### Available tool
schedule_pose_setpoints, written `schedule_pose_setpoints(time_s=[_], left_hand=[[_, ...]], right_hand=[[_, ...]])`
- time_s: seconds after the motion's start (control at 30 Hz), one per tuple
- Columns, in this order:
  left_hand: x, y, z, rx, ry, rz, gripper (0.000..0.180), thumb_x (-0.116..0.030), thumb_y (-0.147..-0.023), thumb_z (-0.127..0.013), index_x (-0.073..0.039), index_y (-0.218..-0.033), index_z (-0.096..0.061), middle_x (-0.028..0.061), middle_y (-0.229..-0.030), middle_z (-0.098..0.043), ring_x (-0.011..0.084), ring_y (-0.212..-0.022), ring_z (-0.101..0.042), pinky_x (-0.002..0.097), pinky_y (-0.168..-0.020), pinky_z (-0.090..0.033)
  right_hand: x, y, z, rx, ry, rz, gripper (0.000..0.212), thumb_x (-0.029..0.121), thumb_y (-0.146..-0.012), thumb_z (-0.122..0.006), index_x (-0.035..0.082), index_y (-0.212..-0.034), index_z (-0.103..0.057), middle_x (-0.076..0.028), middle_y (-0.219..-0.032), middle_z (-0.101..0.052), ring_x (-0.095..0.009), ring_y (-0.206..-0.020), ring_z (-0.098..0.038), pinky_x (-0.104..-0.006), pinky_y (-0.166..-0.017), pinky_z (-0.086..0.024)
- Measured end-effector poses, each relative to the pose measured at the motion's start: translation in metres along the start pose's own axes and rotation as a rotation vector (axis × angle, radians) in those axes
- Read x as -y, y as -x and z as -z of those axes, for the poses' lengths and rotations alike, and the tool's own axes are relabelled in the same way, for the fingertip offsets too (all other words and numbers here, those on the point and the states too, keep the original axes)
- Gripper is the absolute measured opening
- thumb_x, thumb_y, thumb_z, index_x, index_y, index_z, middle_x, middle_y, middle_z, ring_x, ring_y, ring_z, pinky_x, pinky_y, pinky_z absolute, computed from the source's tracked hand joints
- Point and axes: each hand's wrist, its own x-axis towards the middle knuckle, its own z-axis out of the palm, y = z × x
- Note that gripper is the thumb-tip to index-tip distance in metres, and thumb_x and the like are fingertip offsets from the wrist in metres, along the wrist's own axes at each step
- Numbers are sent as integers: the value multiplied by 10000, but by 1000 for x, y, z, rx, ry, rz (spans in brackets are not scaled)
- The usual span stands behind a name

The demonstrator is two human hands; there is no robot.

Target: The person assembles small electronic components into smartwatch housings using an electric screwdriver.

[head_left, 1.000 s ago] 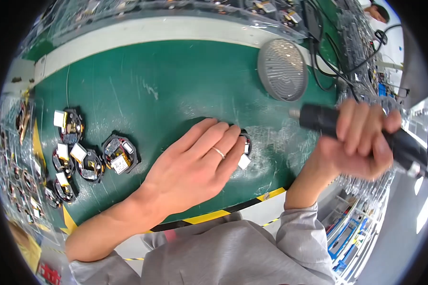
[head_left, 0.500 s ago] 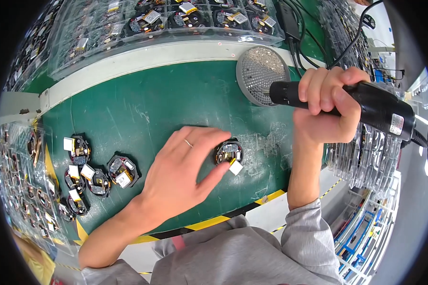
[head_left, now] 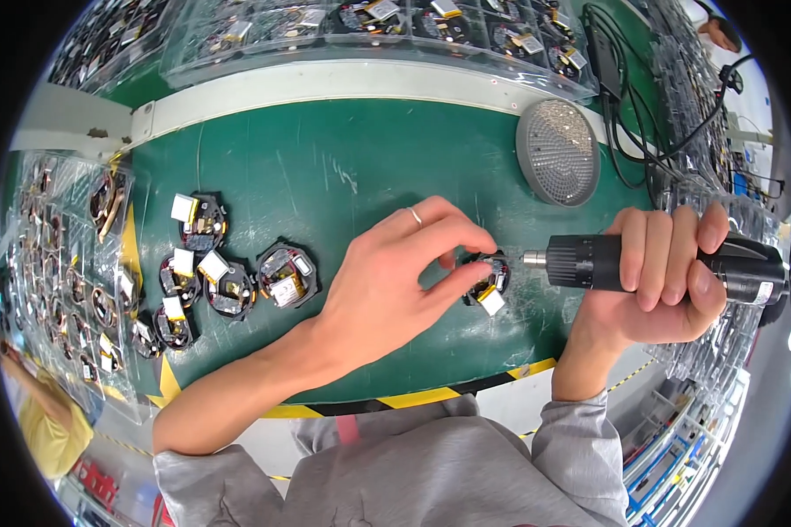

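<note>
The thumb and forefinger of my left hand pinch the edge of a small round black circuit assembly on the green bench. A white battery pouch hangs off its near side. My right hand is wrapped round a black electric screwdriver, held nearly level. Its silver tip points left, just right of the assembly and apart from it. Any screw on the tip is too small to make out. Beyond the screwdriver lies a round grey dish with a dimpled floor and many tiny screws.
Several similar assemblies lie left of my left forearm. Clear plastic trays of assemblies stand along the far side, with more trays at the left. Black cables run at the far right. Striped tape marks the near edge.
The screwdriver has come away from the screw dish, nearer to me, and now points toward the assembly. My left fingers have drawn closer around the assembly. The whole view has shifted.
</note>
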Motion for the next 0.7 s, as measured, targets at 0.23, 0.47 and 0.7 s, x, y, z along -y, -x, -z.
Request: schedule_pose_setpoints(time_s=[0.23,0.47,0.7], left_hand=[[3,-1,2,-1,-77,-61,115,-61,-850,-784,-55,-902,-681,47,-829,-640,193,-746,-642,339,-652,-524],[2,0,1,-9,-97,-72,140,21,-809,-802,-26,-881,-692,55,-793,-629,180,-714,-615,318,-673,-487],[3,1,1,5,-159,-90,150,18,-799,-807,-33,-880,-692,53,-804,-633,188,-734,-612,327,-673,-483]], right_hand=[[-4,1,-4,-57,-12,-18,183,36,-855,-513,49,-1030,-466,-8,-628,-475,-128,-497,-466,-315,-581,-439],[-2,2,-4,24,-10,-35,207,44,-870,-496,53,-1073,-460,-18,-664,-485,-141,-533,-485,-335,-587,-447],[-6,4,-8,47,16,-60,219,29,-858,-511,64,-1062,-442,-12,-662,-483,-142,-529,-486,-322,-563,-448]])
